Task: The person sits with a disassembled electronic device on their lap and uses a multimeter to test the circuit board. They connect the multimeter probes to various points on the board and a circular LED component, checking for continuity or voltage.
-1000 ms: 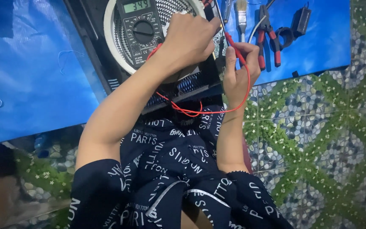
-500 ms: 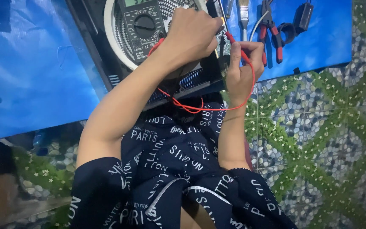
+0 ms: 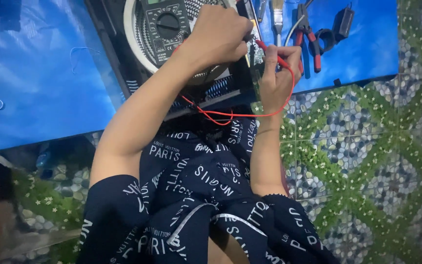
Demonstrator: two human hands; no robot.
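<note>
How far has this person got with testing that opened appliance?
Already done: the multimeter sits on the appliance's round coil, and pliers lie out on the blue sheet. In hand: the right hand holds the red probe and the left hand reaches in alongside it. How much testing remains cannot be seen.

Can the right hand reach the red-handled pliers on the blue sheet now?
Probably yes, but not freely: the right hand already holds the red probe. The pliers lie just beside it on the blue sheet, nothing between.
</note>
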